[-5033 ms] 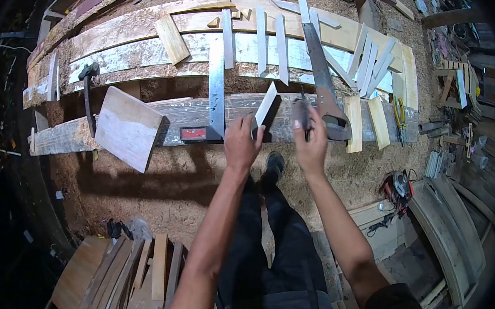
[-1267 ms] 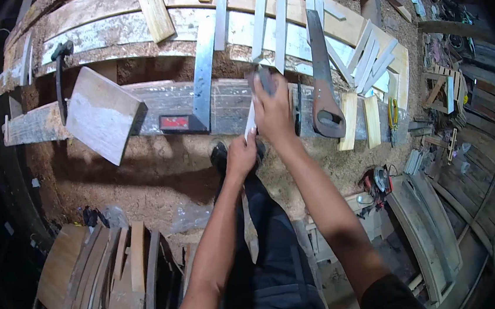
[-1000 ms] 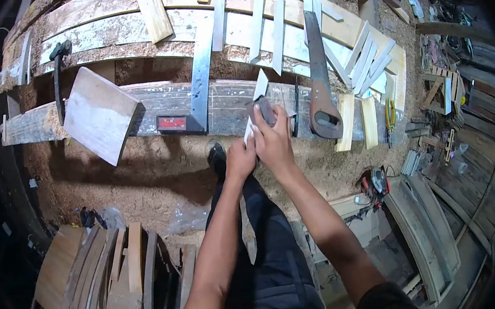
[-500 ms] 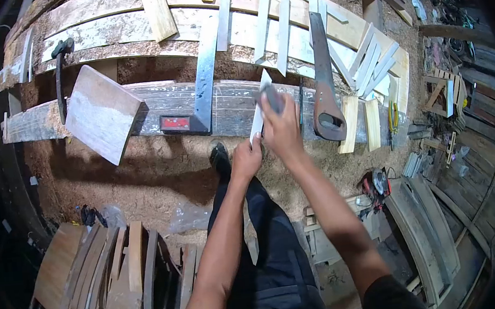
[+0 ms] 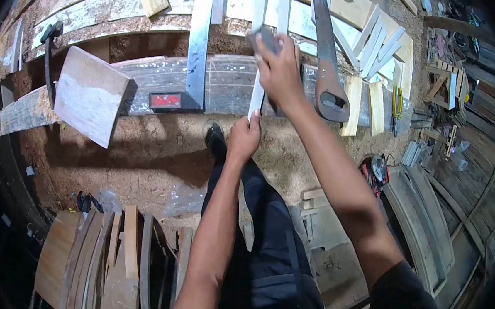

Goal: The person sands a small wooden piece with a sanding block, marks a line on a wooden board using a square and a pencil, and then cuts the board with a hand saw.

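My left hand [image 5: 245, 136] pinches the near end of a narrow pale wooden strip [image 5: 257, 99], which lies across the dark plank [image 5: 227, 88] of the bench. In my right hand [image 5: 282, 75] is a grey block [image 5: 267, 40], perhaps a sanding block, slightly blurred. It sits over the strip's far part, and hand and block hide that end. Just right of this hand lies a handsaw [image 5: 326, 59] with a wooden handle. To the left are a long metal straightedge [image 5: 198, 44] and a dark box with a red top [image 5: 166, 101].
A hammer [image 5: 49, 60] and a tilted pale board [image 5: 89, 95] occupy the bench's left. Several cut strips [image 5: 376, 49] lie at right, near yellow-handled pliers [image 5: 397, 103]. Curved boards [image 5: 93, 274] stand behind at lower left; a red power tool [image 5: 374, 173] sits at lower right.
My right hand has slid the grey block away from me along the strip, toward its far end. The left hand keeps its pinch. The whole view has shifted, so the bench appears higher.
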Demonstrator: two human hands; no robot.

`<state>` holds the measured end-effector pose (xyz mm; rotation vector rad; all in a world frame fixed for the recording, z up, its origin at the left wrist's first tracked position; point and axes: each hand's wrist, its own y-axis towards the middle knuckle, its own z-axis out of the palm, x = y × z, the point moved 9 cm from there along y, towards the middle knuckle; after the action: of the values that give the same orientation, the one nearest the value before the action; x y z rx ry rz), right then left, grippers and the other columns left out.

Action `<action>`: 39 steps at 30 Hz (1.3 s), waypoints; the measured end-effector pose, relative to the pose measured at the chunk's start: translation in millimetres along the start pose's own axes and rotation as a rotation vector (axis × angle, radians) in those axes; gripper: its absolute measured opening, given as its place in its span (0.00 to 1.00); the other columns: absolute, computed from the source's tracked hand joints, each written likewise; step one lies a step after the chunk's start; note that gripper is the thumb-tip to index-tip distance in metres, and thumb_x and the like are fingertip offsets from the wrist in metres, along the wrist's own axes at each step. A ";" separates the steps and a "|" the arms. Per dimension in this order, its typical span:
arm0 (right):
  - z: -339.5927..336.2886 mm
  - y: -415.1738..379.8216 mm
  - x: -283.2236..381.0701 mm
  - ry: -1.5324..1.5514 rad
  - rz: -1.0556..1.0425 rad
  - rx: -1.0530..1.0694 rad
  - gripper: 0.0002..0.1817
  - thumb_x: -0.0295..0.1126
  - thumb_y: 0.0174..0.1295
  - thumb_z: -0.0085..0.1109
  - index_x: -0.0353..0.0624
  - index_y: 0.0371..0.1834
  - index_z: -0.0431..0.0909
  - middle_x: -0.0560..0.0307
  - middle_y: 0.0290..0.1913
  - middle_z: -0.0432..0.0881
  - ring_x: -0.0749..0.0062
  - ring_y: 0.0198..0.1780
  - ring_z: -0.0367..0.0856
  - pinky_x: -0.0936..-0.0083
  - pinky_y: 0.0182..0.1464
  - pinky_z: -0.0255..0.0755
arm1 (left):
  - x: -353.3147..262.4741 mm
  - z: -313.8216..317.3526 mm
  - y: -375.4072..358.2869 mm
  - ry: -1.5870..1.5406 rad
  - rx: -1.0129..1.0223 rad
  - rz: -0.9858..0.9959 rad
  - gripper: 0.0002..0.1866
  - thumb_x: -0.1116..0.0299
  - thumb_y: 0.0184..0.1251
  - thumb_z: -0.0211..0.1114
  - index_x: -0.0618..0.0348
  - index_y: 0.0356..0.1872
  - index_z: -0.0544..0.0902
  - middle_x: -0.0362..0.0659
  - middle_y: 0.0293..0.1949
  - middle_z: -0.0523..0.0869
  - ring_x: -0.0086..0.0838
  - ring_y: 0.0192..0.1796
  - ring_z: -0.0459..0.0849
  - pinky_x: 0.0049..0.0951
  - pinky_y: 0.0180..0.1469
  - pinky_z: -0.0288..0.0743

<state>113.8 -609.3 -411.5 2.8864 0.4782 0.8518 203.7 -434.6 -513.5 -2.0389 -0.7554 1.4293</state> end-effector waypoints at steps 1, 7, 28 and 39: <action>-0.6 -1.0 -3.0 0.019 0.017 -0.014 0.25 0.27 0.67 0.62 0.51 0.69 0.83 0.27 0.64 0.73 0.33 0.62 0.74 0.46 0.64 0.70 | -5.2 -2.2 -1.0 -0.013 0.011 -0.007 0.31 0.46 0.82 0.54 0.70 0.33 0.84 0.67 0.28 0.83 0.64 0.37 0.86 0.55 0.41 0.76; -4.2 -89.4 16.7 0.081 -0.069 0.122 0.29 0.25 0.64 0.62 0.55 0.71 0.82 0.29 0.66 0.73 0.32 0.62 0.75 0.46 0.67 0.70 | -10.2 -6.6 2.9 -0.055 -0.116 0.179 0.30 0.50 0.82 0.54 0.71 0.30 0.83 0.66 0.27 0.84 0.64 0.35 0.86 0.57 0.38 0.74; -2.1 0.3 -19.3 0.039 -0.037 0.046 0.28 0.24 0.65 0.63 0.57 0.69 0.83 0.31 0.63 0.75 0.35 0.61 0.75 0.45 0.62 0.72 | -19.2 -4.2 -1.4 -0.090 -0.007 0.146 0.28 0.53 0.85 0.52 0.71 0.30 0.80 0.60 0.24 0.82 0.54 0.28 0.82 0.51 0.37 0.73; 5.4 37.0 -46.5 -0.031 0.190 0.064 0.25 0.31 0.66 0.66 0.53 0.68 0.84 0.31 0.57 0.79 0.35 0.57 0.78 0.49 0.62 0.73 | -23.7 -14.5 -14.8 0.046 -0.061 0.097 0.26 0.51 0.83 0.54 0.68 0.38 0.85 0.67 0.31 0.86 0.65 0.40 0.86 0.59 0.43 0.76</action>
<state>89.8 -659.3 -433.4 3.0365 0.2347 0.8287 208.7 -442.5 -483.4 -2.1737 -0.6973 1.4229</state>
